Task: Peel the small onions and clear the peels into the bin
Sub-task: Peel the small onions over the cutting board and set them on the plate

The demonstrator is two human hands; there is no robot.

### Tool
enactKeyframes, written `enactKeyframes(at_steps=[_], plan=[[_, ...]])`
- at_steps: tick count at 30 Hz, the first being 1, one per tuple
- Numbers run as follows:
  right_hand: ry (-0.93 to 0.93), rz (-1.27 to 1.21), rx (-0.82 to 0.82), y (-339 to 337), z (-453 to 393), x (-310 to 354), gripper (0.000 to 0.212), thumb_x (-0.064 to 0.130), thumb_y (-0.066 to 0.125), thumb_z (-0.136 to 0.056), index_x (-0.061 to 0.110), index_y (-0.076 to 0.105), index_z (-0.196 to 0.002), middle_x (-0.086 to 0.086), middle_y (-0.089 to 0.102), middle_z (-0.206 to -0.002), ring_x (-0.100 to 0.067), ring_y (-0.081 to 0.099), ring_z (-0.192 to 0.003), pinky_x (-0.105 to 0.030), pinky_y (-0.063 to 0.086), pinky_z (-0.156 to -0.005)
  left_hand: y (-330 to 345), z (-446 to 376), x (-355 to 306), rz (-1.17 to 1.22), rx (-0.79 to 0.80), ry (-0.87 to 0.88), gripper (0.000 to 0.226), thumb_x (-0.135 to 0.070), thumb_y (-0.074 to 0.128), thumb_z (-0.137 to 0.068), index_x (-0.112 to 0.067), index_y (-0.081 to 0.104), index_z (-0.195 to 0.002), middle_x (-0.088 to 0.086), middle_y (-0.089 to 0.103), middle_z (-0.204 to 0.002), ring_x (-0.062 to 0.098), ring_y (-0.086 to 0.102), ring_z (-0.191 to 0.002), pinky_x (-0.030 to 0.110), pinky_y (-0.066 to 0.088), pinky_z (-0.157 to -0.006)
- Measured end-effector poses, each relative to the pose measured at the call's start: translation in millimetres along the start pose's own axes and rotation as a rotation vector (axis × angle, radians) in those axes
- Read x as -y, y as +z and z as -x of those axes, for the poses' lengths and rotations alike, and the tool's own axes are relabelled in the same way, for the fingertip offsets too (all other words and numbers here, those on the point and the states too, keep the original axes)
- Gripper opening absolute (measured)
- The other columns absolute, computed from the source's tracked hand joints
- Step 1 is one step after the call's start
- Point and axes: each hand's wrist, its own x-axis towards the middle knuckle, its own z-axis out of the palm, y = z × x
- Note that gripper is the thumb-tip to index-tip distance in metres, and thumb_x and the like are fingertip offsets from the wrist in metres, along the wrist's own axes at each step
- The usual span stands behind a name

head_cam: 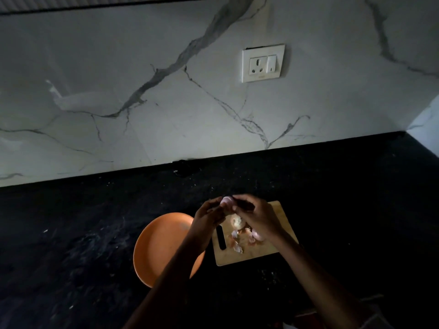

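a person's left hand (209,213) and right hand (255,216) both pinched a small onion (225,201) above the far edge of a wooden cutting board (280,224), peels (240,241) scattered on it, an orange plate (161,243) just left.

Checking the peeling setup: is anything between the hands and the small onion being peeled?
Nothing visible: the left hand and right hand both already hold the small onion above the cutting board, where peels lie.
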Motion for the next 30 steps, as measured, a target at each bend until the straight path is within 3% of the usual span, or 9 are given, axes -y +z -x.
enactKeyframes(at_steps=[3, 6, 10, 16, 19, 23, 30], plan=[[-0.063, 0.079, -0.012, 2.1, -1.1, -1.8, 0.036, 0.031, 0.069, -0.093, 0.026, 0.065, -0.128, 0.009, 0.068, -0.124, 0.001, 0.062, -0.112, -0.007, 0.047, -0.088, 1.0, 0.6, -0.5, -0.019, -0.029, 0.011, 0.030, -0.027, 0.067, -0.087, -0.013, 0.061, -0.114, 0.006, 0.075, -0.105, 0.021, 0.071, -0.102, 0.032, 0.052, -0.086], [-0.089, 0.092, -0.038, 4.5, -0.9, -2.5, 0.036, 0.029, 0.070, -0.092, 0.024, 0.065, -0.128, 0.007, 0.067, -0.127, -0.004, 0.061, -0.117, -0.021, 0.052, -0.097, 0.0, -2.3, 2.3, -0.011, -0.044, 0.014, 0.026, -0.017, 0.066, -0.092, -0.009, 0.058, -0.115, 0.007, 0.074, -0.104, 0.018, 0.071, -0.098, 0.034, 0.051, -0.086], [-0.102, 0.049, -0.080, 5.4, 1.1, -2.0, 0.035, 0.030, 0.071, -0.092, 0.024, 0.068, -0.125, 0.009, 0.069, -0.121, 0.002, 0.062, -0.111, -0.010, 0.050, -0.089, 1.7, -3.9, 1.4, 0.030, -0.035, 0.034, 0.023, -0.012, 0.064, -0.094, -0.009, 0.058, -0.115, 0.009, 0.074, -0.105, 0.019, 0.072, -0.098, 0.026, 0.054, -0.079], [-0.066, -0.001, -0.078, 3.7, 0.9, -0.2, 0.024, 0.026, 0.069, -0.094, 0.024, 0.071, -0.118, 0.015, 0.071, -0.111, 0.010, 0.063, -0.102, -0.006, 0.049, -0.082, -0.8, -4.1, 6.0, 0.088, -0.042, 0.095, 0.031, -0.005, 0.068, -0.088, 0.000, 0.057, -0.117, 0.016, 0.073, -0.106, 0.024, 0.071, -0.096, 0.025, 0.055, -0.077], [-0.072, -0.058, -0.090, 4.2, 2.0, 2.3, 0.019, 0.024, 0.071, -0.093, 0.026, 0.072, -0.112, 0.022, 0.070, -0.103, 0.011, 0.064, -0.100, -0.007, 0.050, -0.081, -0.1, -4.0, 6.3, 0.107, -0.043, 0.131, 0.036, -0.004, 0.069, -0.085, 0.005, 0.056, -0.118, 0.017, 0.073, -0.105, 0.024, 0.071, -0.096, 0.028, 0.056, -0.080], [-0.053, -0.095, -0.098, 5.5, 1.7, 2.3, 0.019, 0.025, 0.074, -0.089, 0.032, 0.071, -0.108, 0.019, 0.072, -0.101, 0.007, 0.067, -0.097, -0.017, 0.056, -0.083, -1.2, -5.3, 6.1, 0.103, -0.056, 0.141, 0.040, -0.006, 0.073, -0.081, 0.005, 0.057, -0.116, 0.022, 0.072, -0.108, 0.027, 0.070, -0.099, 0.032, 0.056, -0.085], [-0.061, -0.065, -0.133, 6.9, 2.0, 2.4, 0.018, 0.026, 0.080, -0.086, 0.023, 0.071, -0.102, 0.016, 0.073, -0.095, 0.008, 0.068, -0.089, -0.013, 0.055, -0.074, -4.7, -10.6, 6.4, -0.004, -0.054, 0.141, 0.039, 0.000, 0.072, -0.086, 0.001, 0.062, -0.124, 0.016, 0.071, -0.117, 0.027, 0.068, -0.110, 0.033, 0.056, -0.090]])
